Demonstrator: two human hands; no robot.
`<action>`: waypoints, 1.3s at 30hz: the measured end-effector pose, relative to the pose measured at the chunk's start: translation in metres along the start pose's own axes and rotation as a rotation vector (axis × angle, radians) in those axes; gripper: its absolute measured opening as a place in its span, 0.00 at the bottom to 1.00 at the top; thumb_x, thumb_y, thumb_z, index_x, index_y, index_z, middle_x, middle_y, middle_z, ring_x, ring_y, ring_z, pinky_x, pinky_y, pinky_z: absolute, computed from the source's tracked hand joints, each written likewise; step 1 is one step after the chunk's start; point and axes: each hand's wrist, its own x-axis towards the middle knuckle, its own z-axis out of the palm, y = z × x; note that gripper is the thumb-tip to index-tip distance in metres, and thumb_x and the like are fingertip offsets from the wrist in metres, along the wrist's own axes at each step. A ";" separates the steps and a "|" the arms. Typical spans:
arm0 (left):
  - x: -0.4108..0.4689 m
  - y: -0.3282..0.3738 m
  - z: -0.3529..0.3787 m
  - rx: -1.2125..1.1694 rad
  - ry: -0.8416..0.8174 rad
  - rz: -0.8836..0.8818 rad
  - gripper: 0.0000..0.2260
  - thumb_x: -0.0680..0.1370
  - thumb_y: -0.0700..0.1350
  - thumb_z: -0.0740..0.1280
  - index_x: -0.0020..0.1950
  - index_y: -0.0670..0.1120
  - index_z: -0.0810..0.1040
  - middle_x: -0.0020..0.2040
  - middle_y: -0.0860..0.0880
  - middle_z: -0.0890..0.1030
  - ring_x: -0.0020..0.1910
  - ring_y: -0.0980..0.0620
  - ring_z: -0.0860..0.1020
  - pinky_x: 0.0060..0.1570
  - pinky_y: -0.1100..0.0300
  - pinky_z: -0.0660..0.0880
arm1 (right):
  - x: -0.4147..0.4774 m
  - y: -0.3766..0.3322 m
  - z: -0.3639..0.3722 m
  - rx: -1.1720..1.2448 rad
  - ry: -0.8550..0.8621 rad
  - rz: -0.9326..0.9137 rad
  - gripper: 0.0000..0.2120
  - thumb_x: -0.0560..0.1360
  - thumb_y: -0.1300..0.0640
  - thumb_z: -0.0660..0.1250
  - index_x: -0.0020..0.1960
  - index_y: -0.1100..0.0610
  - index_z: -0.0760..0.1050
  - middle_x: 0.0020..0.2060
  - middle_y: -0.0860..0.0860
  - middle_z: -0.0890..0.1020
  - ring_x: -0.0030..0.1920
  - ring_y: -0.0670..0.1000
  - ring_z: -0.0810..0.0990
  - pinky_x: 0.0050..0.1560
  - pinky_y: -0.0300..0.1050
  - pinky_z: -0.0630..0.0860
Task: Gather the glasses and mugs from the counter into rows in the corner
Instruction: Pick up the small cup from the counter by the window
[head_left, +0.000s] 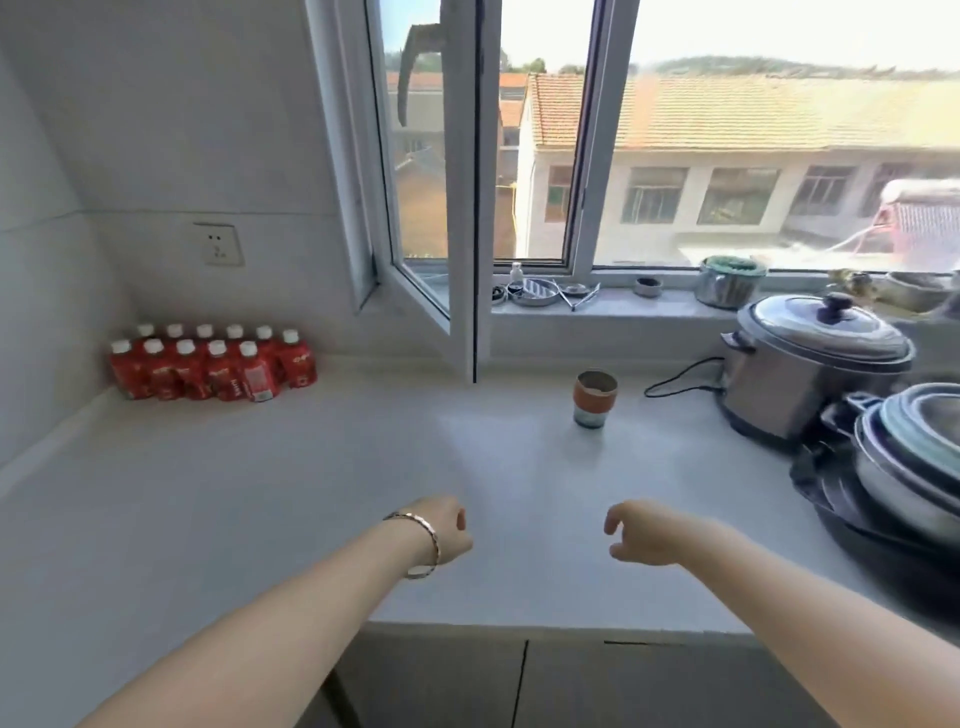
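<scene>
Both bare hands hover over pale grey counter (260, 493), lower centre of frame, holding nothing. Left hand (441, 527), metal bracelet (423, 545) on wrist, fingers curled loosely inward. Right hand (641, 532) half-curled, fingers apart, empty. Orange-banded ceramic cup (595, 398) stands upright alone, centre right of frame, below open white window sash (457, 208). Two rows of red white-capped bottles (213, 364) packed into corner, left of frame. Steel lidded cooker (810, 364) and stacked pans (904, 467) at right edge.
</scene>
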 end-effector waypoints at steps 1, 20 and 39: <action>0.022 0.006 -0.008 0.017 -0.001 0.023 0.15 0.76 0.46 0.60 0.59 0.42 0.76 0.60 0.43 0.79 0.59 0.44 0.77 0.59 0.55 0.73 | 0.011 0.006 -0.009 0.019 0.006 0.016 0.19 0.77 0.52 0.61 0.67 0.53 0.69 0.64 0.52 0.75 0.62 0.54 0.76 0.63 0.47 0.73; 0.285 0.074 -0.040 -0.012 -0.074 -0.014 0.13 0.77 0.47 0.60 0.59 0.46 0.75 0.60 0.47 0.77 0.50 0.48 0.74 0.57 0.56 0.73 | 0.271 0.092 -0.111 0.160 0.138 0.059 0.31 0.75 0.47 0.65 0.71 0.60 0.60 0.67 0.59 0.66 0.68 0.58 0.66 0.65 0.49 0.67; 0.336 0.120 -0.001 -0.225 -0.134 -0.296 0.14 0.77 0.46 0.58 0.61 0.46 0.74 0.60 0.46 0.79 0.58 0.45 0.77 0.58 0.57 0.73 | 0.386 0.108 -0.115 0.121 0.144 -0.245 0.46 0.65 0.45 0.72 0.75 0.49 0.50 0.68 0.56 0.61 0.64 0.60 0.64 0.54 0.51 0.75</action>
